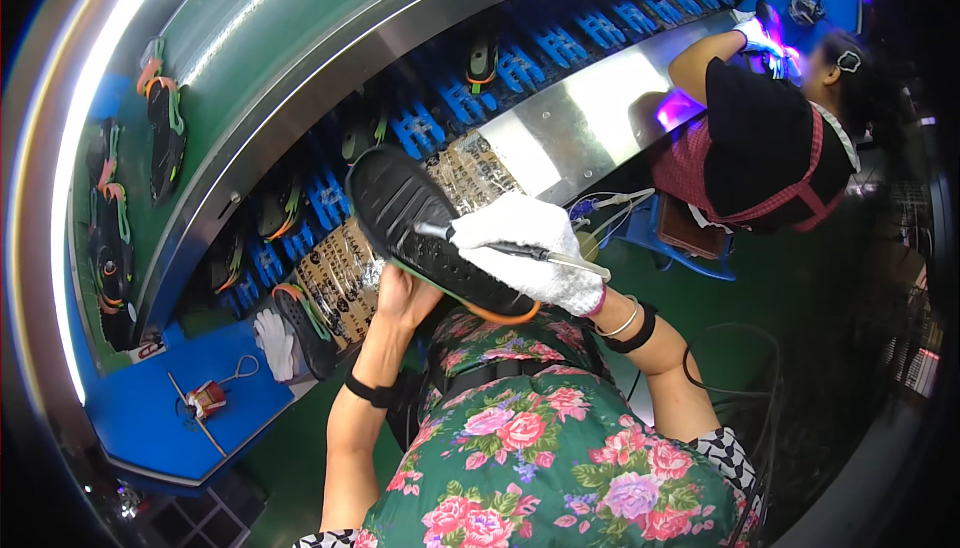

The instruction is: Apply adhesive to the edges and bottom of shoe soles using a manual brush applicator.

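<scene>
A black shoe (pixel 395 193) with a grooved, dotted face and an orange-green edge is held tilted before my body. My bare left hand (pixel 406 295) grips it from below along its near side; some of those fingers are hidden behind the shoe. My right hand (pixel 535 223), in a white knit glove, is closed around a slim pen-shaped tool (pixel 527 251) with a pale tube trailing from its rear. The tool's grey tip points at the middle of the shoe's face; whether it touches, I cannot tell.
Beyond the shoe runs a conveyor with blue racks (pixel 465 103) carrying shoes. A taped cardboard strip (pixel 335 278) lines its edge. At left, a blue table (pixel 150 418) bears a spool, with white gloves (pixel 275 341) and a shoe (pixel 303 333) nearby. A co-worker (pixel 760 138) sits at right.
</scene>
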Tool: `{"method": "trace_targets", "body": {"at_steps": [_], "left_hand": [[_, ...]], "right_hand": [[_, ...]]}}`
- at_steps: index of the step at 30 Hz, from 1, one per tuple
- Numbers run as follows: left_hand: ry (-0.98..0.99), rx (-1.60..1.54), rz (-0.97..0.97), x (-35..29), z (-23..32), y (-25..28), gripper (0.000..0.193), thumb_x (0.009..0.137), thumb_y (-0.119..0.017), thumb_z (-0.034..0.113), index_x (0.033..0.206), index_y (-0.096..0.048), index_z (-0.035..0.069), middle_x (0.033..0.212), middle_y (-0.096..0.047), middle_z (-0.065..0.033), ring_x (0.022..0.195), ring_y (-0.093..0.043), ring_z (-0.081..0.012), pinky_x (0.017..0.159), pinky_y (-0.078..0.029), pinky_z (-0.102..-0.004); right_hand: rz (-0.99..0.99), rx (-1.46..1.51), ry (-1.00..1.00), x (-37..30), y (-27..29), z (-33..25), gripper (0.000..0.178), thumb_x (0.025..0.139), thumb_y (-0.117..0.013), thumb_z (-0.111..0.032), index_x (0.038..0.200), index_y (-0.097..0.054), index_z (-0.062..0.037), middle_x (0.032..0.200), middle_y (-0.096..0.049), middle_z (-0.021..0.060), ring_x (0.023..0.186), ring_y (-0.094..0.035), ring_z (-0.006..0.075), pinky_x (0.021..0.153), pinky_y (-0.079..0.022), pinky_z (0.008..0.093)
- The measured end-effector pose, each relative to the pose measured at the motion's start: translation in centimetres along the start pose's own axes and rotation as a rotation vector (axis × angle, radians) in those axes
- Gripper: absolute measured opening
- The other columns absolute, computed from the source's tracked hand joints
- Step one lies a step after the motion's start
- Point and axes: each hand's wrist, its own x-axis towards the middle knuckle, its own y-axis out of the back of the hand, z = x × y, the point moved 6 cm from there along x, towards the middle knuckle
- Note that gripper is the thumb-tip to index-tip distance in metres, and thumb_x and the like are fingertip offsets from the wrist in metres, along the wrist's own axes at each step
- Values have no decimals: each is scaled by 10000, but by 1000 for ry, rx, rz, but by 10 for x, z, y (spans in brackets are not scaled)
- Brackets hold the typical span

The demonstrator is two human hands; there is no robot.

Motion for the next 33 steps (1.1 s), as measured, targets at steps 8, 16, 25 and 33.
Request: {"method": "trace_targets", "body": {"at_steps": [8,16,25,33], "left_hand": [[45,93,203,-29,-6,19,419,1056,-540,295,1368,-564,17,1362,-613,-200,1231,-608,-386,1038,-543,-572],[59,-454,-57,-26,-10,-34,745,904,-558,495,1441,-514,-19,1383,-597,-269,1174,-655,-390,1050,-530,-507],[82,-273,34,-19,-28,-44,986,896,-511,778,1583,-336,93,1588,-401,-199,1413,-459,-387,1188,-345,-587],[41,-383,-107,-24,-28,-43,831,966,-504,691,1550,-402,108,1513,-508,-171,1357,-536,-352,1153,-421,-559]], "right_hand": [[-66,-6,111,-5,-5,-24,235,763,-812,-4,992,-764,-35,963,-767,111,849,-720,267,751,-566,369],[59,-83,50,-15,4,-36,213,752,-825,-5,956,-773,-35,962,-770,115,793,-723,254,709,-567,350],[71,-166,114,14,5,-56,215,726,-825,16,924,-769,-44,925,-766,124,790,-717,259,718,-560,356],[-16,-299,205,27,-7,-66,391,778,-758,-14,1169,-748,-27,1158,-743,161,999,-711,313,848,-566,401]]}}
